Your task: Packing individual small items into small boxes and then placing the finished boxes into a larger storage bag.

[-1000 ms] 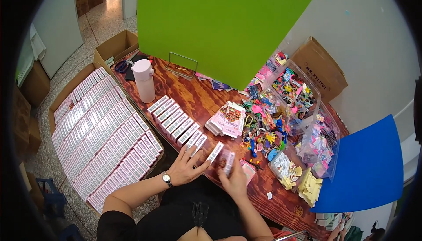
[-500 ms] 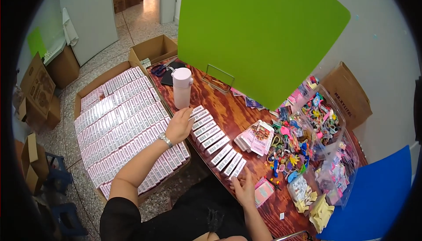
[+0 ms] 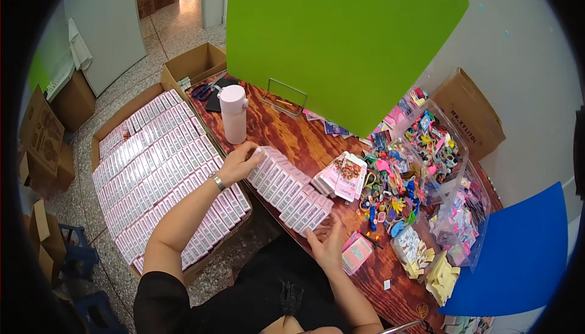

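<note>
A row of small pink-and-white boxes (image 3: pixel 288 189) runs slantwise along the near left edge of the wood-patterned table, squeezed between my two hands. My left hand (image 3: pixel 239 162) presses the far end, its fingers partly hidden by the boxes. At the near end, my right hand (image 3: pixel 327 242) grips the last box with thumb and fingers. The row looks slightly blurred; whether it is lifted off the table I cannot tell. Left of the table, a large carton (image 3: pixel 99 128) is packed with rows of similar boxes. A pink flat pack (image 3: pixel 356 254) lies beside my right hand.
A pale pink bottle (image 3: pixel 234 117) stands beyond my left hand. Right of the row are stacked printed cards (image 3: pixel 350 177), a heap of colourful trinkets (image 3: pixel 390 194) and clear plastic bins (image 3: pixel 472 203). A green board (image 3: pixel 341 41) rises behind; a blue board (image 3: pixel 518 261) leans at right.
The separate groups of boxes have been pushed together into one tighter row between my hands. The whole view has shifted a little, moving the scene left and up.
</note>
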### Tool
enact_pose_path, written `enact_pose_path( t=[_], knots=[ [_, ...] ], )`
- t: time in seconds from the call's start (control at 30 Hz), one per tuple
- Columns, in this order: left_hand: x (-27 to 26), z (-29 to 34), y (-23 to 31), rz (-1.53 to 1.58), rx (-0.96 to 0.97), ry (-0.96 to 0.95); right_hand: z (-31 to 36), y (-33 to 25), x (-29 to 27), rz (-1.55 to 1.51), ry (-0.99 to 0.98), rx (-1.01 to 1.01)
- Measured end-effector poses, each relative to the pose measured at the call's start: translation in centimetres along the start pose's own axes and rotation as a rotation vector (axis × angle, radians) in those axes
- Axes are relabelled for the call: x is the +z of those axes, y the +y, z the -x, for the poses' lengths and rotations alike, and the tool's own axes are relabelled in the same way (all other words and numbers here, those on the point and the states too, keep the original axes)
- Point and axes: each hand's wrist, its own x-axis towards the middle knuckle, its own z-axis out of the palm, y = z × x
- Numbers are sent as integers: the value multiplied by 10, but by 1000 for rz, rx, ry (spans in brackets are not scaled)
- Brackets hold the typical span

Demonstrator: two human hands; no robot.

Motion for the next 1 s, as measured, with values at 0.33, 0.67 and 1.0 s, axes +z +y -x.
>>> enact_pose_path(
  t=[0.33,0.67,1.0],
  knots=[
    [39,50,-33,427,103,131,24,32,-2,825,282,-631],
    [37,30,-17,-82,73,183,9,17,-22,742,159,-612],
    [61,31,-43,129,197,144,9,19,-22,657,135,-587]
  ],
)
